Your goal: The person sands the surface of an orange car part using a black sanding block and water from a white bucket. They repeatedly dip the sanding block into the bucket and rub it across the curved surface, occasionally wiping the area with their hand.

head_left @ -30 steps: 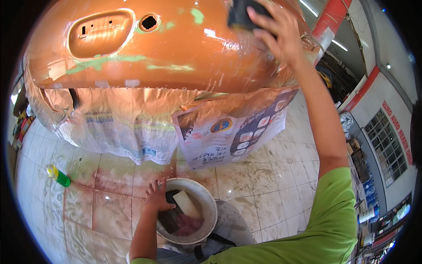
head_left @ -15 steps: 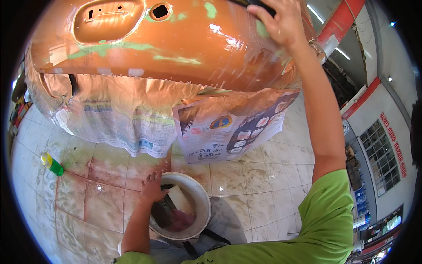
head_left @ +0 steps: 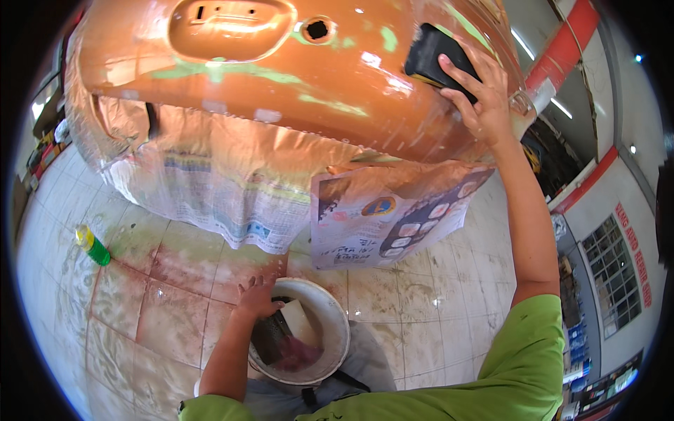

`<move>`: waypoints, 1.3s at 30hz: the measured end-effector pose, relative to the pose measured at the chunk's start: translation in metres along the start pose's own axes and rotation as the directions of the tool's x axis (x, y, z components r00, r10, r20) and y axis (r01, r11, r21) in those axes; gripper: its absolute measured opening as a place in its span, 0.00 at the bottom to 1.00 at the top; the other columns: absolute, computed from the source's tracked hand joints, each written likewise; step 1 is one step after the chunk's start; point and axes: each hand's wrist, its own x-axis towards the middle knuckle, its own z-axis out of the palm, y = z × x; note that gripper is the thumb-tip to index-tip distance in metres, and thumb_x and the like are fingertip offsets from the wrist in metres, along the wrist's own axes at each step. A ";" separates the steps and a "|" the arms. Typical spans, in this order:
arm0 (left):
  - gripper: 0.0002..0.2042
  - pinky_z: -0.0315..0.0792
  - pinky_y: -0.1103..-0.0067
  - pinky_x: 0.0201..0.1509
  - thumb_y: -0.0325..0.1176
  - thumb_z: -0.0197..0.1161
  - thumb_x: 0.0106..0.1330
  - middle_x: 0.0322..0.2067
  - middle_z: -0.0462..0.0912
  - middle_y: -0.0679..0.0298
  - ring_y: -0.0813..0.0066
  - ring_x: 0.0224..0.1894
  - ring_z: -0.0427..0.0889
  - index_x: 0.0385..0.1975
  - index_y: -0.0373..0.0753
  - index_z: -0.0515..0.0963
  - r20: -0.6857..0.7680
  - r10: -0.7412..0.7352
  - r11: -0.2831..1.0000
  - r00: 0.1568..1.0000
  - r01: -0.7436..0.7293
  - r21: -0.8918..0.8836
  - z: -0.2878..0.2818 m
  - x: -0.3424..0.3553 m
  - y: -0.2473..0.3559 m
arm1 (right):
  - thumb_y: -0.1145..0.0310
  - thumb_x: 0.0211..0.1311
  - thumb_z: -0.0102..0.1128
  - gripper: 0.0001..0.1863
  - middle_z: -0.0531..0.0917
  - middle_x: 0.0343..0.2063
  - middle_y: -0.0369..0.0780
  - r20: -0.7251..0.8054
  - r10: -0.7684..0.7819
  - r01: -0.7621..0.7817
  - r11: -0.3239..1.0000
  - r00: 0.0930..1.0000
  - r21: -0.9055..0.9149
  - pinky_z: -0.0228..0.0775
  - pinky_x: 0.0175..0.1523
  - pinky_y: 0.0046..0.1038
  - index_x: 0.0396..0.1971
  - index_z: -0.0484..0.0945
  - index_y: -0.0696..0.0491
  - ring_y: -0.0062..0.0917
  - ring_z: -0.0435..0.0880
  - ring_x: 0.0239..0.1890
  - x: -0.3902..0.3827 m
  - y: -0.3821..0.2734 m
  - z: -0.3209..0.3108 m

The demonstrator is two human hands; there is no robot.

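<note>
A wet orange car body panel (head_left: 281, 88) with pale green patches, a recess and a round hole fills the top of the view. My right hand (head_left: 484, 95) grips a black sanding block (head_left: 439, 59) and holds it against the panel's right part. My left hand (head_left: 258, 298) rests on the rim of a whitish bucket (head_left: 341, 319), its fingers spread and its thumb over the inner side. Inside the bucket are a pale flat piece (head_left: 300, 321), a dark ridged piece (head_left: 270, 338) and something pinkish (head_left: 298, 354). The bucket stands by my legs.
Masking newspaper (head_left: 225, 182) and a printed poster sheet (head_left: 400, 217) hang below the panel. On the tiled floor, stained reddish and wet, a green bottle with a yellow top (head_left: 93, 244) stands at the left. A barred window (head_left: 607, 263) is at the right.
My right hand has brought the sanding block down the panel, so more of it shows. The whole view has shifted, and the panel appears farther right. My left hand stays at the bucket rim.
</note>
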 end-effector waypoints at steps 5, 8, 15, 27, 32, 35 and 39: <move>0.52 0.52 0.38 0.79 0.56 0.76 0.61 0.79 0.58 0.48 0.40 0.81 0.55 0.82 0.48 0.53 -0.058 0.042 0.997 0.997 -0.045 -0.056 0.023 0.020 0.006 | 0.60 0.60 0.73 0.28 0.76 0.71 0.46 0.025 0.120 -0.120 0.993 0.992 -0.022 0.60 0.74 0.49 0.63 0.85 0.40 0.48 0.72 0.71 0.084 0.005 0.005; 0.49 0.53 0.39 0.79 0.55 0.75 0.62 0.78 0.60 0.48 0.39 0.80 0.56 0.80 0.49 0.58 -0.024 0.036 0.990 0.999 -0.039 -0.133 0.004 0.013 -0.004 | 0.56 0.61 0.73 0.26 0.80 0.68 0.38 -0.008 0.060 -0.060 0.998 0.998 -0.014 0.68 0.68 0.46 0.61 0.86 0.36 0.44 0.79 0.66 0.035 -0.011 0.008; 0.45 0.50 0.36 0.79 0.56 0.72 0.65 0.80 0.56 0.48 0.35 0.80 0.55 0.81 0.54 0.58 0.009 0.213 0.976 0.977 -0.213 -0.038 0.013 0.017 0.025 | 0.60 0.60 0.72 0.26 0.81 0.68 0.40 0.165 0.162 -0.156 0.987 0.973 -0.050 0.72 0.63 0.46 0.61 0.86 0.36 0.45 0.82 0.61 0.054 0.046 0.022; 0.43 0.55 0.44 0.79 0.55 0.72 0.65 0.78 0.62 0.46 0.42 0.78 0.62 0.78 0.49 0.63 -0.115 0.230 0.972 0.966 -0.233 -0.019 0.021 0.021 0.022 | 0.60 0.60 0.72 0.27 0.77 0.71 0.46 -0.002 0.052 -0.052 0.999 0.999 0.003 0.60 0.75 0.49 0.63 0.85 0.40 0.49 0.73 0.71 0.104 0.003 0.014; 0.42 0.54 0.43 0.79 0.54 0.72 0.65 0.77 0.63 0.48 0.41 0.78 0.63 0.78 0.49 0.64 -0.122 0.205 0.969 0.971 -0.219 -0.113 0.019 0.024 0.001 | 0.60 0.59 0.73 0.27 0.80 0.68 0.42 -0.002 0.015 -0.015 0.999 1.000 0.034 0.69 0.68 0.45 0.61 0.87 0.37 0.45 0.78 0.66 0.020 -0.033 0.017; 0.41 0.54 0.45 0.79 0.54 0.71 0.66 0.76 0.65 0.49 0.44 0.78 0.63 0.78 0.50 0.63 -0.129 0.166 0.985 0.978 -0.170 -0.019 0.013 0.011 0.012 | 0.55 0.63 0.69 0.23 0.79 0.69 0.33 0.023 -0.006 0.006 1.000 1.000 0.006 0.63 0.67 0.45 0.60 0.87 0.30 0.39 0.78 0.64 -0.008 -0.038 0.013; 0.41 0.56 0.47 0.79 0.53 0.71 0.66 0.75 0.67 0.50 0.46 0.77 0.65 0.78 0.49 0.63 -0.142 0.140 0.990 0.980 -0.138 0.025 0.016 0.012 0.024 | 0.61 0.60 0.72 0.27 0.76 0.71 0.47 -0.035 0.067 -0.068 0.998 0.997 -0.010 0.60 0.74 0.48 0.62 0.86 0.41 0.50 0.73 0.70 0.107 -0.024 0.024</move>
